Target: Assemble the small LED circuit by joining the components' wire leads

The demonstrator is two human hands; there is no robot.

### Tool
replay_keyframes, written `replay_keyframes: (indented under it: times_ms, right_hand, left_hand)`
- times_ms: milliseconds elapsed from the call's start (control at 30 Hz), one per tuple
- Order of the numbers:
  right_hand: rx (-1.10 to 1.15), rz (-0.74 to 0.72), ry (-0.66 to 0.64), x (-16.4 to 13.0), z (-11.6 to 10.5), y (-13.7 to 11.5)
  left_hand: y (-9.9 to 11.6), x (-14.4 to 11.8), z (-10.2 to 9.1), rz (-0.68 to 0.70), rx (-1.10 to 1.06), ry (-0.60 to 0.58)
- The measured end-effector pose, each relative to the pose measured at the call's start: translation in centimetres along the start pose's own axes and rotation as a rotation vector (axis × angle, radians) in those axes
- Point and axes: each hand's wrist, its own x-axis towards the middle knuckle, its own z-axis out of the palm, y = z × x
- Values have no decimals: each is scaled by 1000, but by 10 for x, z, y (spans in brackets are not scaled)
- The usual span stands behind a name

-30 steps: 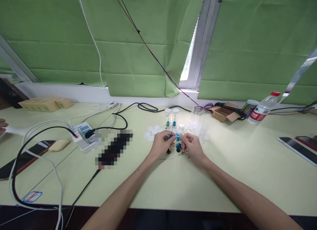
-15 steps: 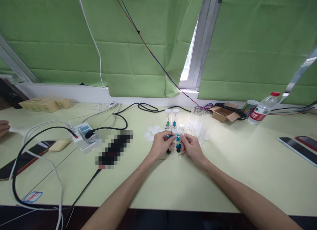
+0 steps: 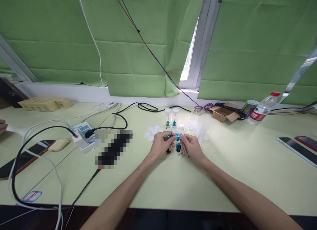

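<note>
Both my hands meet over the middle of the pale green table (image 3: pixel 223 177). My left hand (image 3: pixel 160 145) pinches a small blue metal part (image 3: pixel 171 136) at its fingertips. My right hand (image 3: pixel 190 146) pinches another small blue part (image 3: pixel 177 137) with a thin pin, fingertip to fingertip with the left. More small blue and black parts (image 3: pixel 177 147) lie on the table under my fingers. Behind them stand two clear capped tubes (image 3: pixel 171 117), one with a green piece, one with a blue piece. White caps (image 3: pixel 151 131) lie to their left.
Several empty clear tubes (image 3: pixel 199 121), an open cardboard box (image 3: pixel 224 113) and a water bottle (image 3: pixel 264 108) stand at the back right. Phones (image 3: pixel 299 146) lie far right. A power strip (image 3: pixel 83 135) with black and white cables sits left, and another person's hand (image 3: pixel 3 126) shows at the left edge.
My hands have barely shifted, staying together over the small parts. The other person's hand at the left edge has drawn back slightly.
</note>
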Motion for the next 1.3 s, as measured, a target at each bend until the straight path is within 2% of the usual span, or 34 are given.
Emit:
replay_keyframes:
  times_ms: [967, 1300]
  right_hand:
    - [58, -1, -34, 4, -3, 11]
    - [-42, -93, 30, 0, 0, 8]
  left_hand:
    - [-2, 1, 3, 86, 26, 88]
    - [-4, 1, 2, 1, 28, 60]
